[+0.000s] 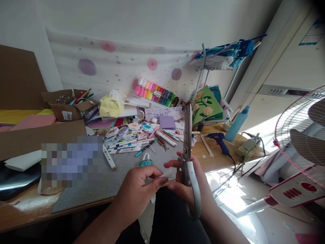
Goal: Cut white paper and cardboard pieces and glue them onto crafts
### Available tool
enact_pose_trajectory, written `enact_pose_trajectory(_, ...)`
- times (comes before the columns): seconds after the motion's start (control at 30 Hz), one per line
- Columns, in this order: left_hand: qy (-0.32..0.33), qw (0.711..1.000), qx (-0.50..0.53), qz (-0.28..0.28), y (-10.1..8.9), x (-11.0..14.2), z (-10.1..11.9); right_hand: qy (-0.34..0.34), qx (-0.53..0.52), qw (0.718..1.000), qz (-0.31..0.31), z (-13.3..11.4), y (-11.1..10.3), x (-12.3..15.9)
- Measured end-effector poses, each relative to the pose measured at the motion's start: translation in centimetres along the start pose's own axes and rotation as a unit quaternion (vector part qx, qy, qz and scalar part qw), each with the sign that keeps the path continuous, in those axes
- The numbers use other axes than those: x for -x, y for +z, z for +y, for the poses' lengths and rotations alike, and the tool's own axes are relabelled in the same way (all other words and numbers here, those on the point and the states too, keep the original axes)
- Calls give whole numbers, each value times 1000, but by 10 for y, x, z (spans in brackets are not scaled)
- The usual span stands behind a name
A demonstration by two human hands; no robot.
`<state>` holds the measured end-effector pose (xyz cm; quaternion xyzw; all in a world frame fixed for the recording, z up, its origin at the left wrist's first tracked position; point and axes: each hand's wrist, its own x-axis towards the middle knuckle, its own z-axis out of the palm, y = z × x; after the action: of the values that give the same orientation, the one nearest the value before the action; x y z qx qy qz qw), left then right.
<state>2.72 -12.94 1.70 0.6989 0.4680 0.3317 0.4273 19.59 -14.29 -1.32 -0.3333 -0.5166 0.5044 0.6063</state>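
Note:
My right hand [186, 183] is wrapped round the grey handles of a pair of scissors [188, 135], whose closed blades point straight up over the desk's front edge. My left hand [137, 195] sits just left of it, fingers curled in a pinch towards the scissor handles; what it pinches, if anything, is too small to make out. A small teal crocheted piece [146, 163] lies on the grey cutting mat [119, 176] just beyond my left fingers.
Markers and pens [132, 145] lie scattered mid-desk with stickers, a purple paper square [167, 122] and a box of coloured clay [154, 92]. A blue glue gun [220, 140] and blue bottle [237, 124] sit right. Cardboard box [66, 105] left; fan [302, 135] far right.

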Motion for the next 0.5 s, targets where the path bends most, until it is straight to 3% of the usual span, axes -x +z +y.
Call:
enact_pose_trajectory(0.2, -1, 999, -41, -20, -2, 0, 2, -17, 63, 997, 43, 3, 3, 3)
enact_pose_trajectory(0.5, -16, 996, 86, -20, 4, 1, -14, 0, 52, 996, 78, 6, -4, 7)
